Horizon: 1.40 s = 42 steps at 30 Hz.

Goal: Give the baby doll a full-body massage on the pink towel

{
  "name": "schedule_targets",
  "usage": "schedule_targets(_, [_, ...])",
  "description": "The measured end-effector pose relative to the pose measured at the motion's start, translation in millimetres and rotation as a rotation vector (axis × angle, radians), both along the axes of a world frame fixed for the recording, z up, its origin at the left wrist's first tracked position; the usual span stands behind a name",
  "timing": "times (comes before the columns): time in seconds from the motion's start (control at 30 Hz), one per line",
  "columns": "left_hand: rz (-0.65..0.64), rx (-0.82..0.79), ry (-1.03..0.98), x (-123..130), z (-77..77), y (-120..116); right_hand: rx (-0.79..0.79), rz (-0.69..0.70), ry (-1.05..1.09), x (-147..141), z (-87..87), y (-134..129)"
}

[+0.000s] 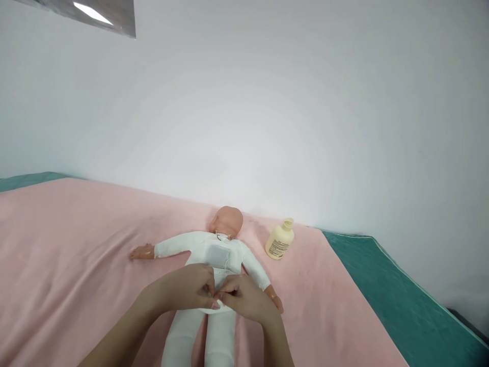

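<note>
- The doll (pixel 199 256) lies on the pink cloth (pixel 328 311), its head close to the far edge.
- Left hand (pixel 193 288) and right hand (pixel 244 295) meet over the doll's lower torso, each grip narrow, fingers bent; whether they pinch anything, I cannot tell.
- A yellow bottle (pixel 280 240) stands near the cloth's far right corner.

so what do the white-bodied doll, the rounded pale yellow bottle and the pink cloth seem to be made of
White-bodied doll: apparently matte fabric, softly creased; its smooth peach-coloured head looks like vinyl or rubber.
Rounded pale yellow bottle: probably plastic, satin finish, smooth opaque walls.
Pink cloth: matte textile, by its soft wrinkles; fibre unclear.
</note>
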<state>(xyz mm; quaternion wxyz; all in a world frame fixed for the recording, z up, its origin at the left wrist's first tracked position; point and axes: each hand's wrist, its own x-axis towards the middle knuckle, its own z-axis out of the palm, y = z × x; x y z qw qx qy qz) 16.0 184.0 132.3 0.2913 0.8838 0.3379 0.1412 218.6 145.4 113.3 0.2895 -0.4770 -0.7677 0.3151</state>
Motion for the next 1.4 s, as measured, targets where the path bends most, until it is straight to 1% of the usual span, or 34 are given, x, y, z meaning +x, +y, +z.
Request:
schedule_targets(0.07, [0.004, -0.020, 0.002, -0.6, 4.2, 1.5, -0.014, 0.024, -0.001, 1.0, 4.3, 2.8])
schedule_targets(0.13, [0.003, -0.011, 0.004, -0.4, 6.4, 3.4, -0.026, 0.004, -0.017, 1.4, 5.8, 6.2])
schedule_targets(0.3, [0.021, -0.054, 0.032, 4.0, 4.2, 6.4, -0.143, -0.018, -0.055, -0.5, 1.3, 12.3])
schedule_targets(0.5, [0.019, -0.054, 0.060, 7.9, 5.6, 8.1, -0.184, -0.041, -0.001, -3.5, 2.2, 11.2])
schedule_targets(0.67, [0.013, -0.053, 0.043, 6.0, 7.6, 9.8, -0.165, -0.074, 0.036, -0.9, 3.3, 10.5])
schedule_targets(1.03, [0.048, -0.042, 0.041, 10.4, 8.1, 7.9, -0.157, -0.089, 0.057, 0.9, -9.2, 18.0])
schedule_targets(1.2, [0.050, -0.024, 0.031, 9.4, 3.4, 11.1, -0.145, -0.088, 0.061, 1.3, -10.3, 18.4])
schedule_targets(1.4, [0.059, -0.037, 0.021, 9.6, -0.7, 13.1, -0.152, -0.105, 0.078, 1.1, -11.4, 17.4])
